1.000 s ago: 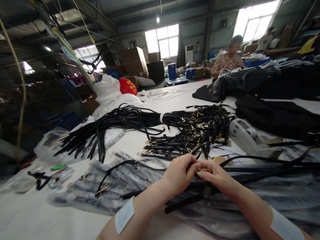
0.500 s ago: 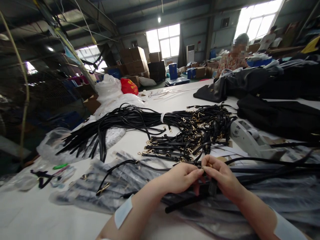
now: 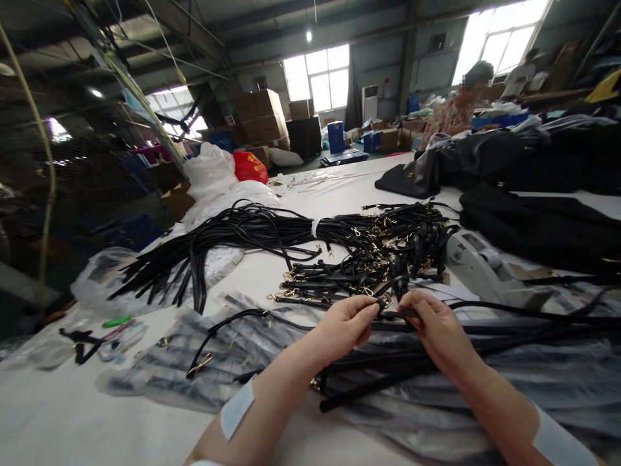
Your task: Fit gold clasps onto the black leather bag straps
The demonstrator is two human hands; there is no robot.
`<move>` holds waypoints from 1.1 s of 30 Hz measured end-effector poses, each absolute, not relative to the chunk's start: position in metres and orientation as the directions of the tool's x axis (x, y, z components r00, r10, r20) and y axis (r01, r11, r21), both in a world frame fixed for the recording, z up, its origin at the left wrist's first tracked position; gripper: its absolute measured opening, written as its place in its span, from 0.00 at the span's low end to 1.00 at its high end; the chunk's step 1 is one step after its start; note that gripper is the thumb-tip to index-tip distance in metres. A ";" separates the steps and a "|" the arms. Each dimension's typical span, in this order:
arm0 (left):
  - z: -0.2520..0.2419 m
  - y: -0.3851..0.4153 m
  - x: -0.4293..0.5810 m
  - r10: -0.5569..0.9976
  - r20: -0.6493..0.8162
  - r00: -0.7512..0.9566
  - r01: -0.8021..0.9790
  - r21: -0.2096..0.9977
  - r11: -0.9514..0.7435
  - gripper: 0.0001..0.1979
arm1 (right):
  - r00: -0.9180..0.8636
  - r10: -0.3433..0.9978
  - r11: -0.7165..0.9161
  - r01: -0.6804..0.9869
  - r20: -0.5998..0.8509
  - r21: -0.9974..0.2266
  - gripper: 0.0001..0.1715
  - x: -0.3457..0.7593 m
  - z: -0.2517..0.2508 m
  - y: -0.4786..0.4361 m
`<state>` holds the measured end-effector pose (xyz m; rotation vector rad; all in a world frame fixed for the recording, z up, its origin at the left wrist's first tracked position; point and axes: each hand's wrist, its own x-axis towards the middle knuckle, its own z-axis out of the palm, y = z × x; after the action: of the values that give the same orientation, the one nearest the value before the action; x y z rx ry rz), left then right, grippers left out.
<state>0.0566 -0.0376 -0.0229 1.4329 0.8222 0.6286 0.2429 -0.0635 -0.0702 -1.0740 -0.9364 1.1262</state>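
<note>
My left hand (image 3: 348, 323) is closed in a pinch on a black strap with a small gold buckle (image 3: 385, 301) at its fingertips. A short gap to the right, my right hand (image 3: 435, 329) pinches a dark strap end (image 3: 408, 312). Whether both pieces belong to one strap I cannot tell. Just beyond my hands lies a pile of short black straps with gold clasps (image 3: 320, 283). Under my forearms are black straps in clear plastic sleeves (image 3: 218, 369). One loose strap with a gold hook (image 3: 201, 366) lies on top of them at the left.
A bundle of long black straps (image 3: 233, 230), tied with a white band (image 3: 315, 228), lies further back. A grey tape dispenser (image 3: 490, 265) stands at the right. Black bags (image 3: 538, 223) cover the table's right side. Across the table is another person (image 3: 451, 116).
My hands have drawn apart and up slightly, and the buckle now shows between them. The dark piece that hung below my right hand is no longer there. The person opposite has leaned right.
</note>
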 end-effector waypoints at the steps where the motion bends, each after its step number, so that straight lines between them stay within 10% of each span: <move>1: -0.023 -0.038 0.057 0.816 -0.092 0.570 0.103 0.994 0.040 0.21 | 0.201 0.979 0.087 -0.225 0.041 -0.970 0.26 0.243 -0.070 -0.062; 14: -0.017 -0.060 0.060 0.778 0.312 0.546 0.327 0.775 -0.541 0.15 | 0.068 0.996 -0.049 -0.214 -0.065 -0.976 0.29 0.237 -0.075 -0.062; 33: -0.019 -0.059 0.061 0.829 0.345 0.440 0.412 0.743 -0.527 0.10 | 0.061 0.998 -0.023 -0.152 -0.033 -0.988 0.31 0.235 -0.074 -0.064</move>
<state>0.0611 -0.0588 -0.0195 2.1249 1.0381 0.9559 0.2349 -0.0642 -0.0740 -1.1466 -1.0375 1.2509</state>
